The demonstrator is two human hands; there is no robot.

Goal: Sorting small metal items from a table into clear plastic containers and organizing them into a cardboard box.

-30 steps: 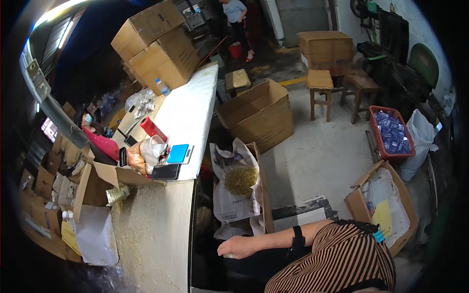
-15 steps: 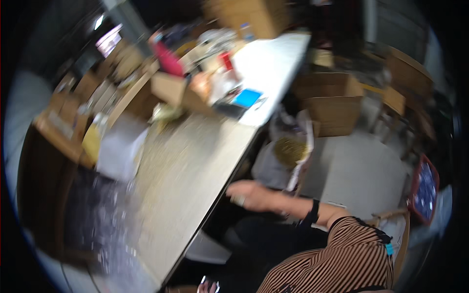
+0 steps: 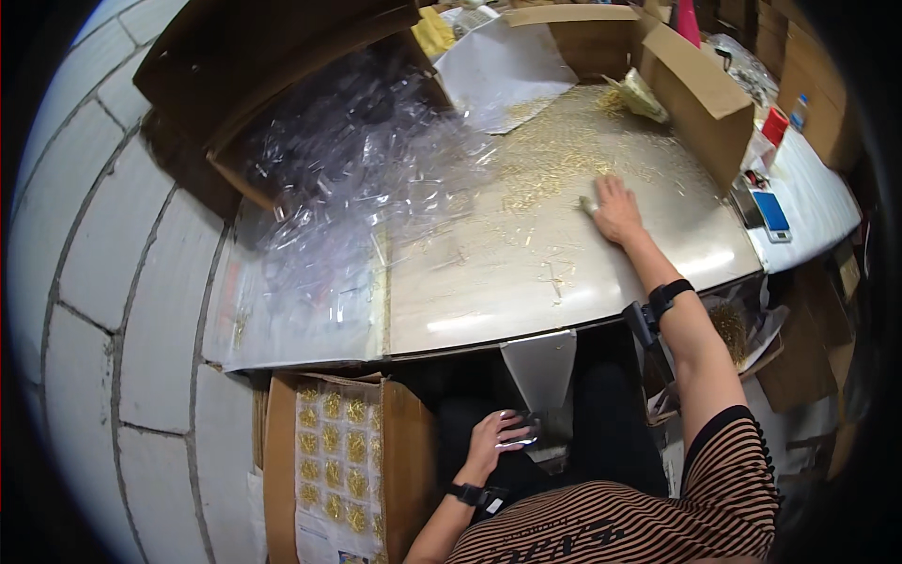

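My right hand [image 3: 615, 214] reaches over the metal-looking tabletop [image 3: 470, 291], fingers stretched out among scattered thin gold-coloured pieces [image 3: 540, 188]. A pale covering shows on its thumb. Low over my lap, my left hand [image 3: 490, 444] has its fingers bent around a small clear plastic piece [image 3: 522, 440], whose exact kind I cannot make out. Left of my right hand, a loose heap of clear plastic pieces [image 3: 357, 150] spills from a tipped cardboard box [image 3: 240, 94]. Beside my left arm, an upright carton [image 3: 409, 461] holds clear packs of gold-coloured pieces [image 3: 332, 437].
An open cardboard box [image 3: 700, 70] stands at the table's far right, near a yellowish bag [image 3: 644, 97]. A small blue-topped scale [image 3: 772, 214] lies on a white cover. White paper [image 3: 507, 75] rests at the back. A block wall [image 3: 122, 310] borders the left.
The view has swung left and down toward the table. My right hand has gone from beside the table edge onto the tabletop. My left hand now shows fully above my lap.
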